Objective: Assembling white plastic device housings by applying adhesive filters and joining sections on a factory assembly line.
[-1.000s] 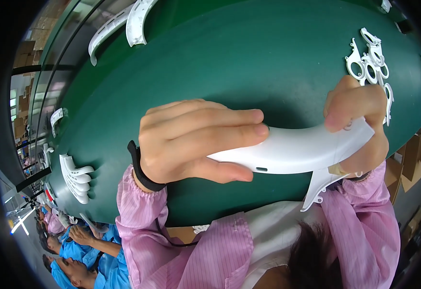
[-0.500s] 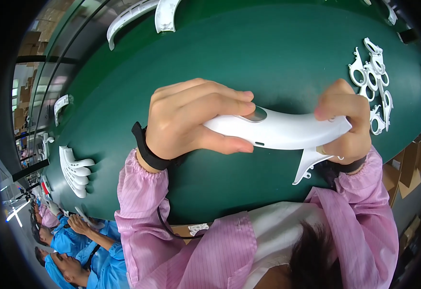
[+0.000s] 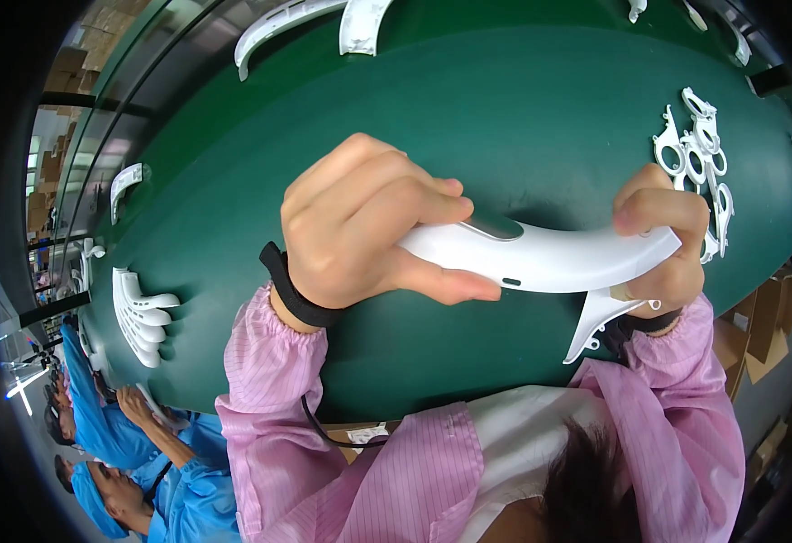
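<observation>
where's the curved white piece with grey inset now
The curved white piece is right of centre in the head view, held between the left hand and right hand.

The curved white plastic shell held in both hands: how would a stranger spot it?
Over the large green tabletop, find the left hand and right hand. The curved white shell spans between them. Unlike the pointed white bracket beside it, it bears a shiny grey patch and a small dark slot.

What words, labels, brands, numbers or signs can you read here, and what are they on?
None can be read.
White curved part: no lettering I can make out.
Cardboard box at the right: a small pale patch, perhaps a label, too small to read.
</observation>
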The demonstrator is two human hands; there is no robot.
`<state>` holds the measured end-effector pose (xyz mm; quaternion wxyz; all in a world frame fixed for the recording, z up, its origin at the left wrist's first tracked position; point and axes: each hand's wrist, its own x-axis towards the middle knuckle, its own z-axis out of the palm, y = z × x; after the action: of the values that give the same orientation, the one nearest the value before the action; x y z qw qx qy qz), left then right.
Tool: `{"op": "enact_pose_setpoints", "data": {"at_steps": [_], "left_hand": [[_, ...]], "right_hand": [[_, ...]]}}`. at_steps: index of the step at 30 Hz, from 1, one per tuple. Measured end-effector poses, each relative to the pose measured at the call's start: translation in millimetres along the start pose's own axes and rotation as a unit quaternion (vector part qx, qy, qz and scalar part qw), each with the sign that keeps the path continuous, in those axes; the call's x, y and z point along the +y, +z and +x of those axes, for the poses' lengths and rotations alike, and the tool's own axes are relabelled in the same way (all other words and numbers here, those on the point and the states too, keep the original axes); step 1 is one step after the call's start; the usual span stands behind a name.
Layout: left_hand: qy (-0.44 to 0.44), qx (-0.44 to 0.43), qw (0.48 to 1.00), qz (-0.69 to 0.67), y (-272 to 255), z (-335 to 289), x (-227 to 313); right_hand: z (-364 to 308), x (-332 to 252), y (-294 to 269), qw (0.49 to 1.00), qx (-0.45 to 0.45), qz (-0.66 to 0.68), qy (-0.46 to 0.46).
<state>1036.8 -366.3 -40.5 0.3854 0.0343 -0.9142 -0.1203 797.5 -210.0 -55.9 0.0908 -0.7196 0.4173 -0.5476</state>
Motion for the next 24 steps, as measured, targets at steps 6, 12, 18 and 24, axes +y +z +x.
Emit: {"op": "enact_pose_setpoints", "data": {"at_steps": [6,12,18,24], "left_hand": [[-0.068,-0.014,0.998,0.009,9.2,4.4,-12.5],[-0.208,-0.073,0.975,-0.005,13.9,-1.5,-25.1],[-0.391,-0.130,0.903,-0.121,29.5,2.7,-23.0],[-0.326,-0.117,0.934,-0.092,60.7,30.0,-16.8]], "right_hand": [[2.0,6.3,-13.9,0.996,-0.046,-0.061,-0.039],[9.2,-0.3,-10.7,0.949,-0.123,-0.229,-0.176],[7.3,-21.6,6.6,0.947,-0.202,-0.230,-0.095],[5.6,-48.5,-4.3,0.945,-0.258,-0.183,0.088]]}}
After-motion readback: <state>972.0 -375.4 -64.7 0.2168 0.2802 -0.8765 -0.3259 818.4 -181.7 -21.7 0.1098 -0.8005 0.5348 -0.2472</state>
